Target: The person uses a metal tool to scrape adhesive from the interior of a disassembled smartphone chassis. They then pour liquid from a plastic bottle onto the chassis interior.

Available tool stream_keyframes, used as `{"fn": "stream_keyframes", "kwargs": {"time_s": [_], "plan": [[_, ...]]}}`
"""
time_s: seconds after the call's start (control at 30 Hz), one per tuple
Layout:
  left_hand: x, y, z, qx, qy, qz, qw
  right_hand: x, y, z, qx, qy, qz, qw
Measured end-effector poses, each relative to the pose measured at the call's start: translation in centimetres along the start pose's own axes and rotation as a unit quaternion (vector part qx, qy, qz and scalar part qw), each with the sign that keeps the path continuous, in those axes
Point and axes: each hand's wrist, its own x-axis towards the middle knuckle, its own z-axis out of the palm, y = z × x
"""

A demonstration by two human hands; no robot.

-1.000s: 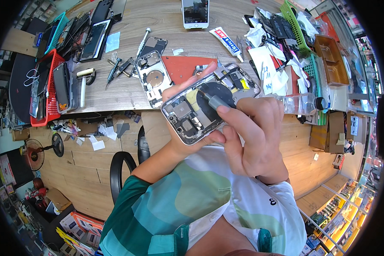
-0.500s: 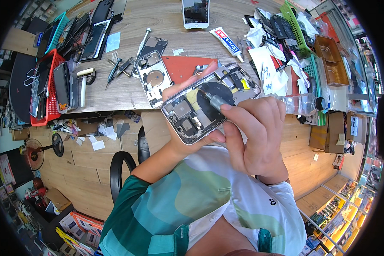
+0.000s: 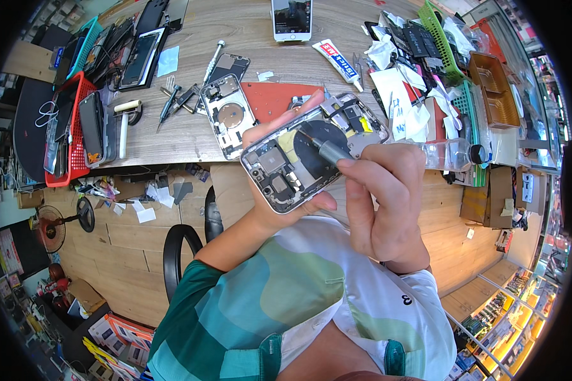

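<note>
Between the person's two hands, above the near edge of the grey wood-grain table (image 3: pixel 178 143), is an opened, silver-edged rectangular phone body (image 3: pixel 307 166) with its inner parts facing up. The left hand (image 3: pixel 285 220) holds it from behind and below, fingers along the far edge and thumb at the near edge. The right hand (image 3: pixel 391 190) pinches a slim grey cylindrical tool with a thin dark tip (image 3: pixel 332 153) between thumb and index finger.

Compared with half a second ago, the tool's grey handle has slid toward the lower right, and the right hand has drawn back the same way, so its lower fingers now show apart from the near edge. The phone body has hardly moved in the left hand's grip.

Its long axis slants from lower left to upper right. The tool slants across it, tip to the upper left, over the flat dark disc (image 3: pixel 311 166); whether the tip touches cannot be told.

Just beyond the left hand's grip, to its upper left, lies a second pale phone housing with a copper-coloured circle (image 3: pixel 229 116), beside an orange-red flat mat (image 3: pixel 267 105).
</note>
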Motion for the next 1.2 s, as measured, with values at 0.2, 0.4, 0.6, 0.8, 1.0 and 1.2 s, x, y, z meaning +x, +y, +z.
{"fn": "stream_keyframes", "kwargs": {"time_s": [0.2, 0.4, 0.6, 0.8, 1.0, 1.2], "plan": [[-0.1, -0.1, 0.1, -0.014, 0.002, -0.003, 1.000, 0.0, 0.1, 0.0, 0.015, 0.009, 0.001, 1.000], [-0.3, -0.1, 0.1, -0.028, 0.004, -0.008, 1.000, 0.0, 0.1, 0.1, 0.025, 0.009, -0.001, 1.000], [-0.2, -0.3, -0.1, -0.014, -0.006, 0.001, 1.000, -0.1, 0.1, 0.4, 0.019, 0.017, -0.004, 1.000], [-0.2, -0.4, -0.2, 0.002, -0.010, 0.004, 1.000, -0.1, -0.1, 0.3, 0.019, 0.020, -0.003, 1.000], [-0.1, 0.0, 0.4, -0.016, 0.007, -0.001, 1.000, -0.2, -0.3, 0.1, 0.021, 0.023, 0.011, 0.999], [-0.1, -0.5, -0.4, 0.013, -0.014, 0.027, 0.999, -0.8, 0.1, -1.7, 0.000, 0.042, 0.054, 0.998]]}}
